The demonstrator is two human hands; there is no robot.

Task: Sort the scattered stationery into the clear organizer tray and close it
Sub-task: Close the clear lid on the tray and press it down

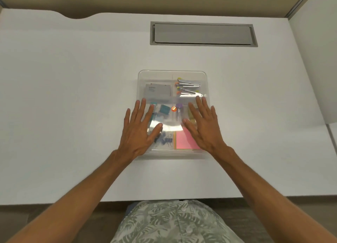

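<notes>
The clear organizer tray (173, 74) sits in the middle of the white desk with its transparent lid on top. My left hand (139, 131) lies flat on the lid's left half, fingers spread. My right hand (202, 126) lies flat on the right half, fingers spread too. Through the lid I see staplers (187, 88) at the back right, a grey box (158, 92) at the back left, pink sticky notes (183, 141) at the front right, blue binder clips (165, 141) at the front left, and small teal and purple items in the middle row.
A grey cable hatch (203, 33) is set into the desk behind the tray. A partition wall (317, 60) stands at the right. The desk's front edge (164, 199) runs just above my patterned shirt.
</notes>
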